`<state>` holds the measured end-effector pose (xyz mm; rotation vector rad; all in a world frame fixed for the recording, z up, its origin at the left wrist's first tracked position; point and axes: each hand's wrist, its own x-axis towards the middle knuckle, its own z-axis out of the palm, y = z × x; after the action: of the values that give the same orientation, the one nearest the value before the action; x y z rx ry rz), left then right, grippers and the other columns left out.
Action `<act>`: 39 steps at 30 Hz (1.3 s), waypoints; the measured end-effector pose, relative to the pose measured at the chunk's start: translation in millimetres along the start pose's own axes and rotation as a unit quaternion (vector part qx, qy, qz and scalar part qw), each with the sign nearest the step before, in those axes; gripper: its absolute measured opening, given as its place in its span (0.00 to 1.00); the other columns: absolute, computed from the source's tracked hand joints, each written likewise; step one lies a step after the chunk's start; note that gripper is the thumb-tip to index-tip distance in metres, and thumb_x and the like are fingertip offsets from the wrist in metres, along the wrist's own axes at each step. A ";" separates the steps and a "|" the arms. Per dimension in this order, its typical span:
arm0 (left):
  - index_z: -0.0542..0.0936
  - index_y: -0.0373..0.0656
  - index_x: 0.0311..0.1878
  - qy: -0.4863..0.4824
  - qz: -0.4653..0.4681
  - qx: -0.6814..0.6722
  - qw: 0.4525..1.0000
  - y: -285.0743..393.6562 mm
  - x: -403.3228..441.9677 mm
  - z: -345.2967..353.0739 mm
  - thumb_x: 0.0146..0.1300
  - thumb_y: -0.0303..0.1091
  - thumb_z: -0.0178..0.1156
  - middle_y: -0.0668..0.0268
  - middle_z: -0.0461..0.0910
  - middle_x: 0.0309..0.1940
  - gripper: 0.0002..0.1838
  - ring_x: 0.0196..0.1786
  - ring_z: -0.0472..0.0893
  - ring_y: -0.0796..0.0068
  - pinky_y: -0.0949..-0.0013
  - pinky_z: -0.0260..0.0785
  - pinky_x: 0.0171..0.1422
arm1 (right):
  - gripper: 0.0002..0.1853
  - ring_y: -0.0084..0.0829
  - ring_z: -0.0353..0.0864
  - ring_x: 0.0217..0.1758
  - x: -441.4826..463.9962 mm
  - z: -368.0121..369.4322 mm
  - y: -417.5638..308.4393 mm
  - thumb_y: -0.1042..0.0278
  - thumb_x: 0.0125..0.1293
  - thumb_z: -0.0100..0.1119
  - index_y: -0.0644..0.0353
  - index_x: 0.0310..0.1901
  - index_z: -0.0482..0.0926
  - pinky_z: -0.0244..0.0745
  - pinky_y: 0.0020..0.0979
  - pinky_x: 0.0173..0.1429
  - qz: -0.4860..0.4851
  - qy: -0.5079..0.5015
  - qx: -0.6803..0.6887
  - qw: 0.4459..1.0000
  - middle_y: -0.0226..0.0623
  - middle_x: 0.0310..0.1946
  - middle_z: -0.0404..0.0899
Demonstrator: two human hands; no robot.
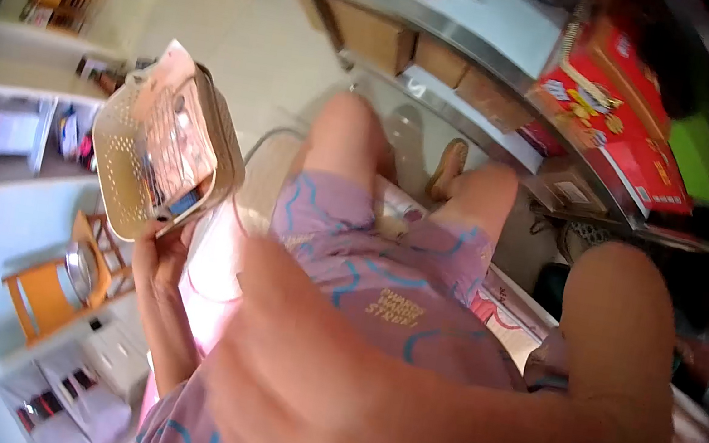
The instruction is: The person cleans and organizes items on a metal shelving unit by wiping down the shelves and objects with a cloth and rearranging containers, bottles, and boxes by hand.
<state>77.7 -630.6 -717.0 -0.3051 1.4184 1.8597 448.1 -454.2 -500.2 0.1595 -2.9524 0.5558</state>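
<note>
A cream plastic basket (pixel 121 199) with a perforated side is held out at the left of the head view. My left hand (pixel 164 250) grips its near rim, fingers wrapped round the edge. A pinkish-orange flat sheet or packet (pixel 178 129) stands up out of the basket. Several thin items and a small blue piece (pixel 184 202) lie beside it, too small to name. Close to the camera, my right hand (pixel 280 348) is smeared by motion in front of my torso. Its fingers cannot be made out, nor whether it holds anything.
A metal-edged shelf (pixel 456 30) with boxes runs along the upper right, a red box (pixel 606 103) among them. At the left are an orange wooden chair (pixel 40 298) with a metal bowl (pixel 79 270) and open cabinet shelves (pixel 14 139). My bent legs (pixel 343 142) are below the shelf.
</note>
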 end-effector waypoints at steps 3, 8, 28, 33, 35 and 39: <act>0.61 0.23 0.63 0.002 0.014 -0.065 0.998 12.1 -12.9 -32.7 0.56 0.19 0.47 0.37 0.68 0.62 0.29 0.63 0.70 0.36 0.42 0.68 0.69 | 0.09 0.37 0.77 0.46 13.7 5.9 11.8 0.70 0.51 0.60 0.57 0.36 0.78 0.72 0.37 0.52 -0.053 -0.020 -0.005 0.998 0.36 0.38 0.77; 0.57 0.18 0.65 0.014 0.031 -0.186 0.982 16.0 -45.0 -82.7 0.62 0.21 0.45 0.32 0.63 0.64 0.28 0.66 0.64 0.31 0.41 0.65 0.71 | 0.13 0.40 0.78 0.47 39.3 18.5 33.0 0.73 0.51 0.61 0.59 0.41 0.79 0.72 0.40 0.54 -0.127 -0.042 0.012 0.991 0.39 0.41 0.78; 0.61 0.20 0.60 0.150 0.125 -0.264 0.944 -45.3 -114.6 -204.5 0.51 0.16 0.46 0.38 0.67 0.61 0.29 0.63 0.69 0.35 0.37 0.64 0.71 | 0.16 0.51 0.77 0.51 83.6 104.7 137.9 0.70 0.63 0.58 0.61 0.52 0.77 0.71 0.42 0.55 0.077 -0.096 0.101 0.987 0.49 0.49 0.79; 0.67 0.29 0.59 0.078 0.063 -0.235 0.967 -98.1 -122.3 -264.6 0.53 0.20 0.56 0.49 0.74 0.55 0.27 0.60 0.74 0.53 0.46 0.63 0.72 | 0.18 0.46 0.77 0.56 62.6 141.3 164.5 0.64 0.65 0.56 0.63 0.54 0.78 0.71 0.38 0.61 -0.073 -0.051 0.063 0.994 0.47 0.51 0.79; 0.70 0.31 0.58 0.032 0.047 -0.140 0.988 -115.5 -117.8 -308.6 0.56 0.25 0.61 0.57 0.78 0.50 0.25 0.52 0.78 0.70 0.61 0.72 0.62 | 0.19 0.48 0.80 0.51 62.7 144.2 164.2 0.57 0.67 0.51 0.62 0.51 0.79 0.75 0.40 0.56 0.022 -0.175 0.100 0.979 0.48 0.49 0.81; 0.71 0.35 0.60 0.097 -0.044 -0.057 0.993 -116.6 -83.8 -360.6 0.61 0.31 0.60 0.60 0.80 0.48 0.24 0.51 0.79 0.73 0.67 0.72 0.59 | 0.14 0.48 0.81 0.48 42.3 160.6 153.1 0.59 0.66 0.52 0.59 0.45 0.80 0.75 0.45 0.52 0.160 -0.185 0.083 0.966 0.46 0.41 0.82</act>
<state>124.9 -980.5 -878.2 -0.6090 1.4041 1.8824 369.0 -374.8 -696.3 -0.2284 -3.3161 0.9053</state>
